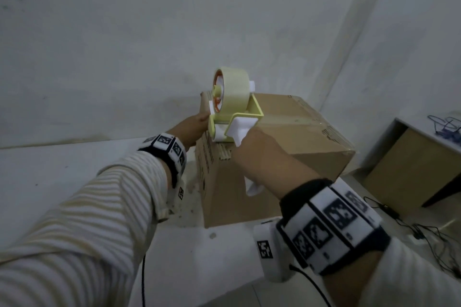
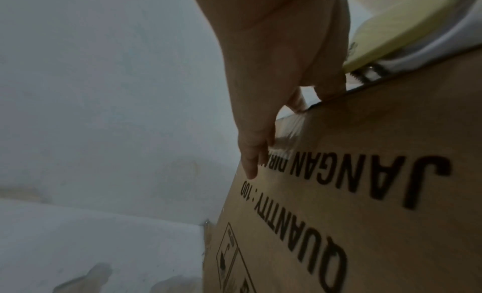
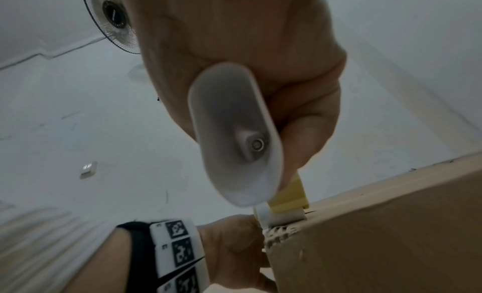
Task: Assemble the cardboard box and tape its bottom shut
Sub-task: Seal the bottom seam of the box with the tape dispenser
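Observation:
A brown cardboard box (image 1: 299,132) stands on the white floor with its flaps closed on top; its near side (image 2: 365,194) carries black print. A yellow and white tape dispenser (image 1: 232,104) with a pale roll sits on the box's near top edge. My right hand (image 1: 262,154) grips the dispenser's white handle (image 3: 234,136). My left hand (image 1: 194,124) rests on the box's left top edge beside the dispenser, fingers (image 2: 253,153) straight and lying down the side over a strip of clear tape (image 2: 289,130).
A white wall stands close behind the box. A grey table (image 1: 424,137) with a brown panel and blue wires stands at the right. Black cables (image 1: 424,229) trail over the floor at the right. A fan (image 3: 114,21) shows in the right wrist view.

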`<state>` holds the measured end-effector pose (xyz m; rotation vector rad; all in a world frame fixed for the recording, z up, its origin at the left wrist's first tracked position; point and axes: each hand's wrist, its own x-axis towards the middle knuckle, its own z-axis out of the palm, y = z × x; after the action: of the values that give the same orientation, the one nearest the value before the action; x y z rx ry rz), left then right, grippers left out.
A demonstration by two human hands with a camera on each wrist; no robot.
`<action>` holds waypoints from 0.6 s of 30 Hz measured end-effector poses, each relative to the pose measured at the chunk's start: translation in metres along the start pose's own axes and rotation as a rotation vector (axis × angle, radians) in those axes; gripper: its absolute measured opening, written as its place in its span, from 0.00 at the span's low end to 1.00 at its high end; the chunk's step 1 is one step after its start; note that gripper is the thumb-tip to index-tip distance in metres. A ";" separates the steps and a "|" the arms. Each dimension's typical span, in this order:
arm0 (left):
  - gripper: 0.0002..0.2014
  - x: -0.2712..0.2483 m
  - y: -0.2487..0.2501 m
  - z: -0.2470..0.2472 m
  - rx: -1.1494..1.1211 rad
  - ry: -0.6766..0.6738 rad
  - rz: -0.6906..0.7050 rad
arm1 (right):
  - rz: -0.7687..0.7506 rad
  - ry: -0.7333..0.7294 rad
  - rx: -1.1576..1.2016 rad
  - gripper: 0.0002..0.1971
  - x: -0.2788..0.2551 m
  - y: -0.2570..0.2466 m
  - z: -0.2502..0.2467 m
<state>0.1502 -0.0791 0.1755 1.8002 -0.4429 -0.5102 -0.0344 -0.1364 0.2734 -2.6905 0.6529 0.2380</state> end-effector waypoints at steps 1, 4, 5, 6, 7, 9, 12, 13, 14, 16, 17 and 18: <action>0.25 -0.004 -0.005 0.001 -0.038 -0.019 -0.011 | -0.018 -0.003 0.004 0.10 0.002 0.000 0.000; 0.26 -0.006 -0.013 0.005 -0.006 0.042 0.050 | -0.012 0.017 0.073 0.02 -0.009 0.001 0.002; 0.23 -0.006 -0.012 0.007 0.039 0.098 0.091 | -0.023 0.068 0.117 0.09 -0.010 0.003 0.004; 0.21 -0.006 -0.010 0.010 0.087 0.155 0.130 | -0.022 0.092 0.133 0.16 -0.015 0.003 0.005; 0.20 -0.007 -0.008 0.012 0.131 0.192 0.149 | -0.017 0.089 0.142 0.19 -0.017 0.004 0.007; 0.19 -0.011 -0.003 0.013 0.213 0.220 0.154 | 0.030 0.028 0.138 0.18 -0.022 0.004 0.009; 0.19 -0.014 0.003 0.012 0.320 0.239 0.145 | 0.001 0.018 0.240 0.10 -0.033 0.010 0.009; 0.19 -0.018 0.006 0.012 0.371 0.233 0.152 | -0.017 0.030 0.240 0.07 -0.040 0.012 0.009; 0.19 -0.020 0.008 0.013 0.423 0.222 0.161 | -0.028 0.040 0.236 0.05 -0.046 0.017 0.011; 0.22 -0.024 0.013 0.018 0.527 0.251 0.134 | -0.056 0.043 0.240 0.04 -0.057 0.023 0.017; 0.24 -0.027 0.015 0.019 0.586 0.310 0.094 | -0.053 0.039 0.244 0.08 -0.060 0.024 0.019; 0.22 -0.030 0.015 0.022 0.623 0.383 0.059 | -0.037 0.037 0.250 0.10 -0.063 0.025 0.020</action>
<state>0.1128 -0.0844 0.1885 2.4079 -0.4098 0.0378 -0.1030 -0.1239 0.2621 -2.4692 0.6003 0.0907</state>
